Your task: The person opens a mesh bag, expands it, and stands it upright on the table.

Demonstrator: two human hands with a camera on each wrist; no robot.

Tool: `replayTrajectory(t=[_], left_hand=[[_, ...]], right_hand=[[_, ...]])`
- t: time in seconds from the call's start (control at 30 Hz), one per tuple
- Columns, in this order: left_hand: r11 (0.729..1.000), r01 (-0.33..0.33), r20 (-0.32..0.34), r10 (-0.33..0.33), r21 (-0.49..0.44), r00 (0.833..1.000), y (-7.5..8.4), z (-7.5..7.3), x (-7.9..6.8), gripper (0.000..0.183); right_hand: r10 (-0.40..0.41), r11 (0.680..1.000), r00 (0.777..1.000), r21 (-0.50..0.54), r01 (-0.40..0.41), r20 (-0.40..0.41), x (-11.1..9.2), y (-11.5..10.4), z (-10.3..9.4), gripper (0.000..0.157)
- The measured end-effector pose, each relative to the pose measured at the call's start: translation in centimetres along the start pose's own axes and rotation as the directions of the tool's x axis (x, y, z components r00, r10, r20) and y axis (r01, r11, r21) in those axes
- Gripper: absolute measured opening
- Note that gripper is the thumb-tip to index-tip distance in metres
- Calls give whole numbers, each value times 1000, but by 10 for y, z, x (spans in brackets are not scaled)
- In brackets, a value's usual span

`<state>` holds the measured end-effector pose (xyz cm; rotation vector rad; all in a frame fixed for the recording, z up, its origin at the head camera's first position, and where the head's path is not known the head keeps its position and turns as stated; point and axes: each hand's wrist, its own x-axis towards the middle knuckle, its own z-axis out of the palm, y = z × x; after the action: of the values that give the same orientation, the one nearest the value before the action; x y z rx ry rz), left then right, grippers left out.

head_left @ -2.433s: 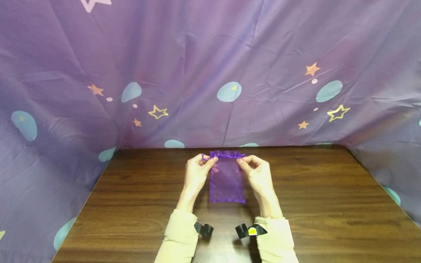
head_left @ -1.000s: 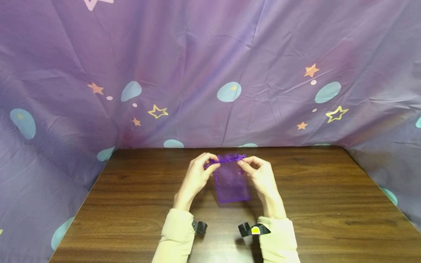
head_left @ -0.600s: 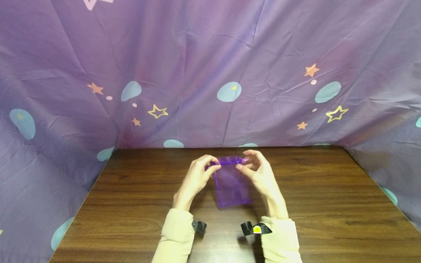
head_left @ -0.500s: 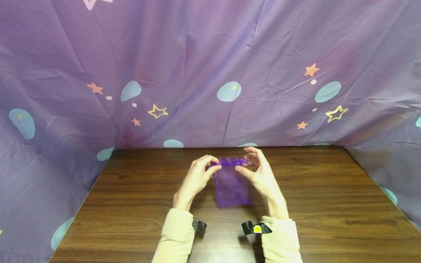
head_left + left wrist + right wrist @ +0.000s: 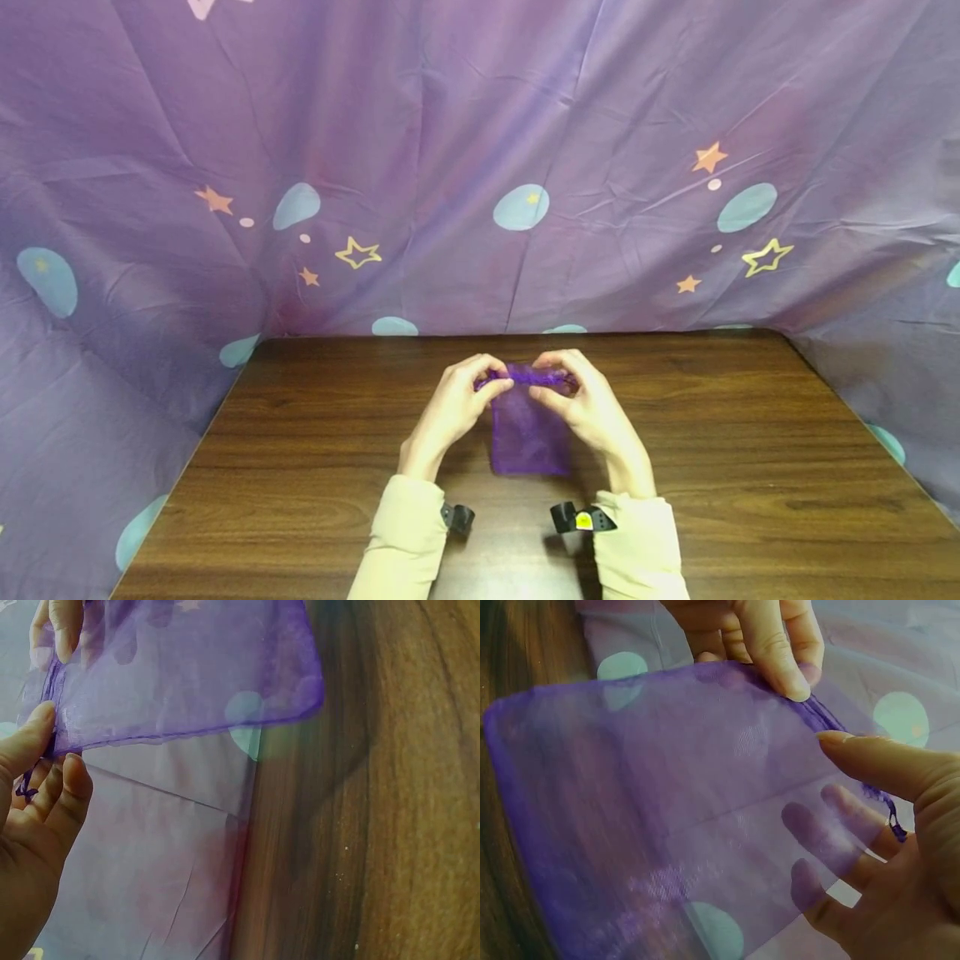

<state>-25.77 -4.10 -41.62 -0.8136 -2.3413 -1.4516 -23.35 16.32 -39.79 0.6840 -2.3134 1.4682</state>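
Observation:
A sheer purple organza drawstring pouch (image 5: 528,437) hangs flat above the table, its mouth uppermost. My left hand (image 5: 455,402) pinches the left end of the gathered neck between thumb and fingers. A short ribbon end (image 5: 27,792) pokes out beside that grip in the left wrist view. My right hand (image 5: 596,410) holds the neck near its right end, the thumb in front and several fingers behind, showing through the cloth in the right wrist view. The drawstring (image 5: 823,714) runs between both hands, and a ribbon loop (image 5: 895,823) dangles by the right palm. Nothing shows inside the pouch.
A dark wood-grain table (image 5: 300,450) lies beneath the hands. Purple cloth (image 5: 450,125) printed with stars and ovals hangs behind it and along both sides. Black wrist cameras (image 5: 458,518) sit at the light-coloured sleeves (image 5: 401,533).
My right hand's fingers loosen, spread, then come back over the neck further left. Both hands stand closer together, and the pouch has dropped slightly towards me.

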Motion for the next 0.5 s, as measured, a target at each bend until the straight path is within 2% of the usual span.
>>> replayTrajectory(t=[0.1, 0.27, 0.37, 0.5], left_hand=[[1000, -1, 1, 1, -13, 1000, 0, 0, 1, 6], [1000, -7, -4, 7, -8, 1000, 0, 0, 2, 7], [1000, 11, 11, -11, 8, 1000, 0, 0, 1, 7], [999, 47, 44, -48, 15, 998, 0, -1, -1, 13]], right_hand=[[-4, 1000, 1000, -18, 4, 3, 0, 13, 0, 30], [49, 996, 998, -78, -46, 35, 0, 14, -1, 17], [94, 988, 994, -131, -87, 50, 0, 14, -1, 17], [130, 982, 990, -146, -120, 56, -1, 15, 0, 18]])
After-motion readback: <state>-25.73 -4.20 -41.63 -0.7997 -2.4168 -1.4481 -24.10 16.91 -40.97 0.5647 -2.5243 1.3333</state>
